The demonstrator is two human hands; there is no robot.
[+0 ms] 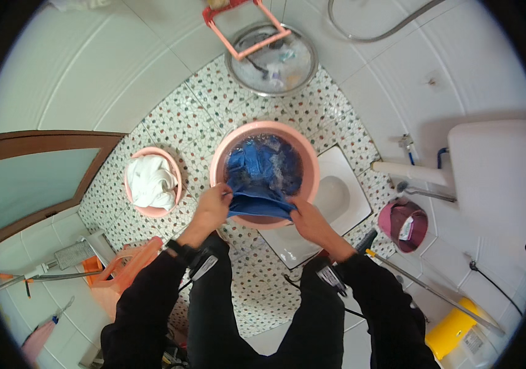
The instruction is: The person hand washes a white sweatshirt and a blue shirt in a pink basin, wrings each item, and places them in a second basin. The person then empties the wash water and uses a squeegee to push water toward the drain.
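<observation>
A blue garment (pixel 263 161) lies partly under water in a round pink plastic basin (pixel 311 161), with one edge lifted over the near rim. My left hand (pixel 214 205) grips that raised edge at its left end. At the right end of the same edge, my right hand (pixel 307 217) pinches the cloth, so it stretches open between both hands. Some foam or bubbles float on the water at the garment's right side.
The basin overlaps a white squat toilet (pixel 334 198). A small pink basin (pixel 179 184) with white cloth (pixel 152 182) stands left. Beyond is a metal basin (pixel 314 60) of soapy water and laundry under a pink frame (pixel 265 48). A purple bin (pixel 385 221) and metal pole (pixel 433 293) are right.
</observation>
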